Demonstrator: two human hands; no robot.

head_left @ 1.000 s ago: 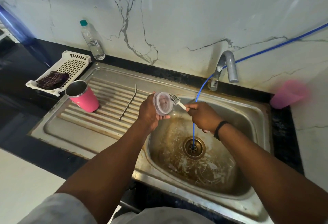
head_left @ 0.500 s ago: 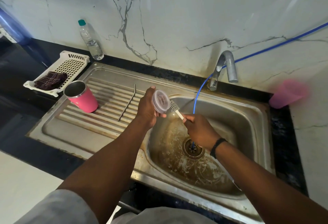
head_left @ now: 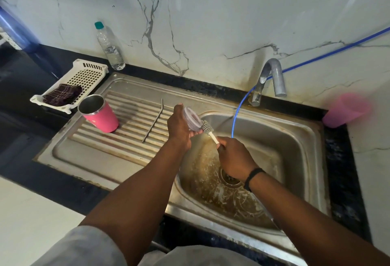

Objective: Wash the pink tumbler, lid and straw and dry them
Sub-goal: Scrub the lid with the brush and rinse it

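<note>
From the head camera, the left hand point(head_left: 179, 127) holds the lid point(head_left: 191, 118) over the near-left edge of the sink point(head_left: 295, 130), thumb up along its far rim and fingers curled under its lower edge. The lid is round, clear with a purplish tint, and tilted so its face turns toward the right. The right hand point(head_left: 234, 157) is closed around the white handle of a brush point(head_left: 207, 128), fingers wrapped tight, with only a short piece of handle showing above the fist. The brush's grey bristled head touches the lower right edge of the lid.

The tumbler point(head_left: 99, 113) stands upright on the ribbed draining board, well to the left of the hands; it is pink outside and bare metal inside, open at the top. The straw point(head_left: 153, 120) is metal with a bent top and lies flat on the ribs between the tumbler and the left hand. A thin blue hose point(head_left: 237, 116) hangs down into the sink, just behind the right hand.
</note>
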